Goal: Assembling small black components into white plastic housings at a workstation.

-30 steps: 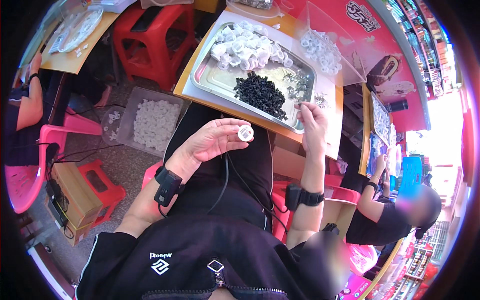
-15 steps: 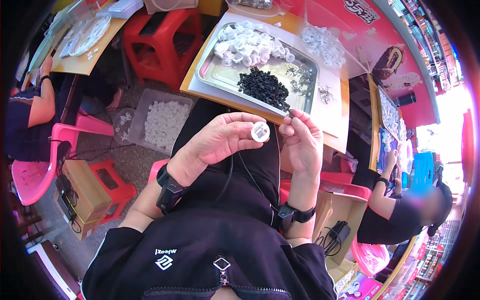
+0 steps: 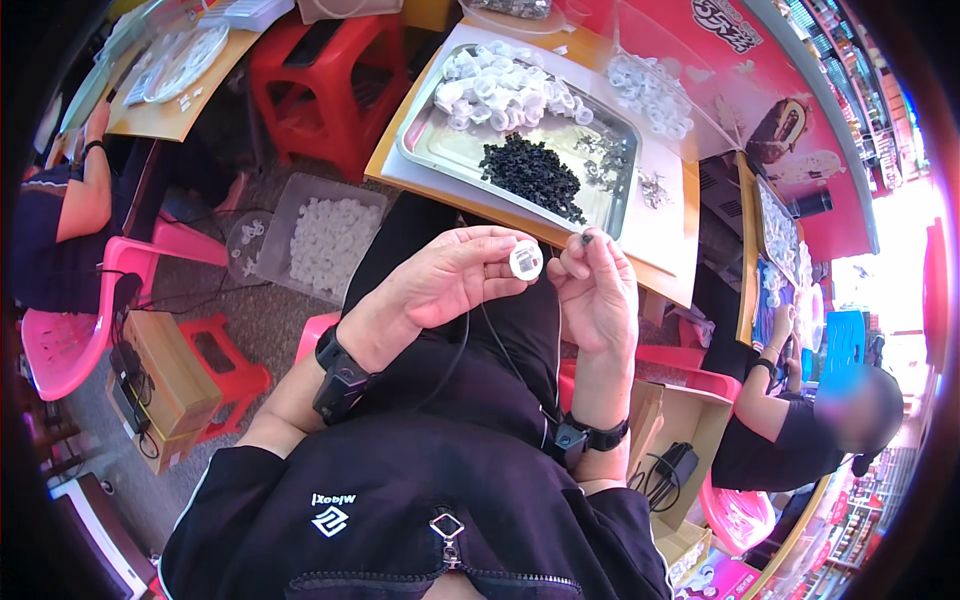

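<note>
Left hand: pinching a small white plastic ring by its rim; looking light, stiff.
Right hand: nipping a tiny black piece, easily dropped.

Wooden table just beyond raised hands. Metal tray on it, holding white caps at far end, black pieces nearer hands. White sheet beside tray, to right. Bag of clear rings farther off, right.
</note>
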A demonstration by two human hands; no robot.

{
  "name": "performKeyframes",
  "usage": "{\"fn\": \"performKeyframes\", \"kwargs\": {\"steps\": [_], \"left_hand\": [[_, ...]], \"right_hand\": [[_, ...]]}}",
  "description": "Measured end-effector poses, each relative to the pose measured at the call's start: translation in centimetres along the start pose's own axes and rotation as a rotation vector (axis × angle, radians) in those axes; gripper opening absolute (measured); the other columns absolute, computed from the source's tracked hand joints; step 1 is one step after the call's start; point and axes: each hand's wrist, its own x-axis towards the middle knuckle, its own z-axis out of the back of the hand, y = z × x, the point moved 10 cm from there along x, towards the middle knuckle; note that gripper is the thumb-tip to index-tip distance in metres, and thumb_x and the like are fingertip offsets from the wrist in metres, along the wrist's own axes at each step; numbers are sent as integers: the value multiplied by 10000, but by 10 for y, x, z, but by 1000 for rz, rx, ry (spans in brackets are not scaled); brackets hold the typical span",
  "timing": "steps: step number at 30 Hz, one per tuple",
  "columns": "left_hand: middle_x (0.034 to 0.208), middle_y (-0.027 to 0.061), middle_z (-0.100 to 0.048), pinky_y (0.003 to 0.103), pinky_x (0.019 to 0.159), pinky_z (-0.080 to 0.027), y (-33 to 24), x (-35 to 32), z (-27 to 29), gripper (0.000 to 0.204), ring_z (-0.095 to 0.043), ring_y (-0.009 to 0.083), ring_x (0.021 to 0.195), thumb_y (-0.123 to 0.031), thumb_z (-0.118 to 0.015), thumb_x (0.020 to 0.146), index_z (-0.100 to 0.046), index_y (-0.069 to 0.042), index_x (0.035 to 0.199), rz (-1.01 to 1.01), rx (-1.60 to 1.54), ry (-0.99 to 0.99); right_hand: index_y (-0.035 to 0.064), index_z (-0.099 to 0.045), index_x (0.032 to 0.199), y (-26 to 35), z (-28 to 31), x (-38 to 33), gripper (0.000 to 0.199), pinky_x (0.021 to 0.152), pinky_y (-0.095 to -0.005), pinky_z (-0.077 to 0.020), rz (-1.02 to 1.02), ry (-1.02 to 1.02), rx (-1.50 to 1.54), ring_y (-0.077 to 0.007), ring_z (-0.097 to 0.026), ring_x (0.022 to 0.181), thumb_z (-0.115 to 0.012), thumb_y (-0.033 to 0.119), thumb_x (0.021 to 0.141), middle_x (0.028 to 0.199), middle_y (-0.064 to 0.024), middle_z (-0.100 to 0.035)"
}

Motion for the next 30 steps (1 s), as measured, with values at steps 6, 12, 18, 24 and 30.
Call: {"fn": "performKeyframes", "kwargs": {"steps": [6, 12, 18, 24, 30], "left_hand": [[968, 82, -666, 288, 783, -573, 8, 2, 8, 258, -671, 166, 860, -189, -553, 965, -602, 22, 1105, 51, -108, -3], [929, 57, -671, 252, 700, -559, 12, 1, 6, 257, -655, 135, 784, -215, -535, 980, -631, 5, 1071, 87, -134, -27], [915, 32, -673, 248, 727, -553, 12, 1, 4, 191, -652, 110, 817, -205, -586, 955, -642, -37, 1030, 96, -128, 13], [925, 44, -678, 244, 715, -553, 13, 2, 3, 194, -650, 107, 811, -201, -589, 954, -654, -31, 1018, 86, -118, 29], [909, 42, -677, 240, 712, -551, 14, 2, 5, 187, -647, 102, 801, -197, -588, 954, -660, -31, 1002, 73, -111, 12]], "right_hand": [[21, -632, 946, 5, -6, 1, 69, 718, -229, -422, 83, -13, -200, -90, -488, 707, -624, 85, 922, 854, -41, -599], [-7, -658, 934, 33, -28, -7, 97, 746, -204, -423, 326, -35, -655, -69, -522, 793, -697, 9, 847, 885, -17, -593], [46, -683, 836, 39, -64, -14, 135, 692, -237, -429, 447, 106, -1294, -118, -570, 803, -765, 18, 732, 857, -27, -609], [83, -686, 816, 35, -68, -14, 173, 770, -322, -441, 550, 175, -1489, -197, -589, 812, -786, 55, 678, 824, -21, -625], [83, -685, 816, 33, -71, -14, 161, 791, -328, -431, 550, 202, -1545, -201, -587, 818, -778, 64, 687, 836, -26, -623]]}}
